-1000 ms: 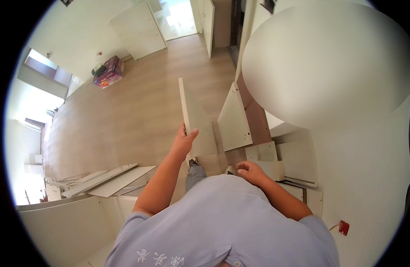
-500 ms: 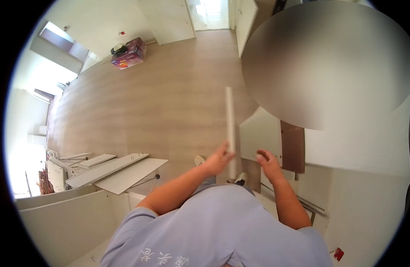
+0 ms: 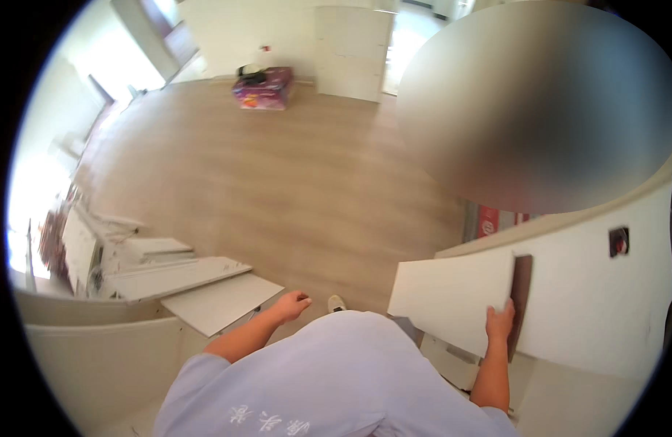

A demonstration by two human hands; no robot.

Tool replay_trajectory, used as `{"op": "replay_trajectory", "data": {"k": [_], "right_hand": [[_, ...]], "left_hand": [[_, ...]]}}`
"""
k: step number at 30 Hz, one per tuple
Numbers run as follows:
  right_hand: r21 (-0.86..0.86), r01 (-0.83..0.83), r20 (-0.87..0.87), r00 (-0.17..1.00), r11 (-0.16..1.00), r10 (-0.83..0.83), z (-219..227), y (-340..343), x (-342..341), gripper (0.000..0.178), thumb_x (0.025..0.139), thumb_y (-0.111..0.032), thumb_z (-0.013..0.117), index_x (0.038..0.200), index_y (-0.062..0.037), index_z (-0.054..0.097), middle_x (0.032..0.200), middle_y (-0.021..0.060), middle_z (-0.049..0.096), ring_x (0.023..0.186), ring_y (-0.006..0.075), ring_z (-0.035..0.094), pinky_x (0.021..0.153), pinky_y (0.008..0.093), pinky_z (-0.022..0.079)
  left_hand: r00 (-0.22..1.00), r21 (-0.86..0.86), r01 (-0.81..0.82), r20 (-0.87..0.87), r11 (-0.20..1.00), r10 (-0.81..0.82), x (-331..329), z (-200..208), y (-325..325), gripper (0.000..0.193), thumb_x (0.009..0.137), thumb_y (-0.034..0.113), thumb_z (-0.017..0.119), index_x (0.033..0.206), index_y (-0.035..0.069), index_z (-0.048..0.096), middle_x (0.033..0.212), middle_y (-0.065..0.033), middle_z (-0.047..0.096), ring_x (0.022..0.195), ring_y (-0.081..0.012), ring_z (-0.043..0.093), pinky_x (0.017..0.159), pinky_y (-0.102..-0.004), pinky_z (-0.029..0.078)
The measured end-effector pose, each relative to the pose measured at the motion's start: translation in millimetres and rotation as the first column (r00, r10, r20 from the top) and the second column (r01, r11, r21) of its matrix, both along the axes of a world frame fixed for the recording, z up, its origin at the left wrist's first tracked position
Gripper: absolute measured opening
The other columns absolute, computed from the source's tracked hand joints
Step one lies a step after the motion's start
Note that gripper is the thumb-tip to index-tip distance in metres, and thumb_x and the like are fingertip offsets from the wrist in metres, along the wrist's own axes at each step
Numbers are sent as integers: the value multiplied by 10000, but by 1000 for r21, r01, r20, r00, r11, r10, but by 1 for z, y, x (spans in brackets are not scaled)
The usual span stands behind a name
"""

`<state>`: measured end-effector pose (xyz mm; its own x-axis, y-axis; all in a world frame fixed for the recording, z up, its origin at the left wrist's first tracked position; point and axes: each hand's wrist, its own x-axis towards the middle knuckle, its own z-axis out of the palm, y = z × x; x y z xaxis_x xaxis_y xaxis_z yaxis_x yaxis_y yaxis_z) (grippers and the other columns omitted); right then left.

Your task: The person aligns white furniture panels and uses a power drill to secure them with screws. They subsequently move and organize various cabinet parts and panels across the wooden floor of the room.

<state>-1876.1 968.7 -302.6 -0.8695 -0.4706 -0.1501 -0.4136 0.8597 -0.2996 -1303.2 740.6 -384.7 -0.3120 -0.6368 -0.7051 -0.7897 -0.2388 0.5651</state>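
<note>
At the right, a white panel (image 3: 445,297) leans near the wall, in front of a narrower dark brown board (image 3: 522,291). My right hand (image 3: 500,320) is closed on the panel's right edge, next to the brown board; some fingertips are hidden. On the other side, my left hand (image 3: 291,306) is held out left of my body with its fingers loosely bent and nothing in them. Just beyond it lies a flat white board (image 3: 223,302), the nearest of a pile of loose white boards (image 3: 183,280).
A purple box (image 3: 264,91) with a dark item on top stands by the far wall, near a white door (image 3: 353,54). An open-topped white cabinet (image 3: 103,371) is at lower left. A wall socket box (image 3: 619,242) is at right. The upper right is blurred out.
My left hand has let go of a narrow-looking white board and moved left. My right hand has moved right and down onto the panel's edge. The whole view has shifted.
</note>
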Motion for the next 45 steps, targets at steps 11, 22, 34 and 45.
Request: {"op": "replay_trajectory", "data": {"k": [11, 22, 34, 45], "right_hand": [[243, -329, -389, 829, 912, 403, -31, 20, -5, 765, 799, -56, 697, 1487, 51, 379, 1588, 257, 317, 1487, 372, 296, 1232, 444, 245], [323, -561, -348, 679, 763, 647, -26, -204, -66, 719, 817, -72, 688, 1470, 39, 410, 1515, 279, 421, 1434, 374, 393, 1192, 445, 322], [170, -937, -67, 298, 305, 952, -44, -595, -6, 493, 892, -274, 701, 1281, 21, 630, 1349, 277, 569, 1345, 454, 447, 1132, 560, 363], [-153, -978, 664, 4, 140, 748, -192, -886, 235, 620, 876, -136, 662, 1445, 1, 457, 1259, 262, 649, 1203, 410, 609, 1054, 464, 477]], "left_hand": [[996, -49, -62, -60, 997, 60, -7, -20, -67, 470, 946, 395, 613, 1236, 29, 662, 1230, -203, 688, 1145, -366, 647, 983, -447, 511], [900, -47, -388, 195, 921, 389, 23, -69, -147, 413, 920, 390, 647, 1167, 67, 717, 1183, -193, 708, 1090, -359, 669, 940, -461, 528], [707, -85, -696, 90, 713, 701, 54, -79, -203, 410, 930, 417, 637, 1165, 93, 729, 1155, -185, 718, 1080, -352, 674, 941, -460, 525], [491, -41, -852, 284, 522, 824, 239, -97, -251, 439, 901, 426, 643, 1142, 69, 728, 1155, -187, 718, 1091, -368, 670, 951, -469, 521]]}}
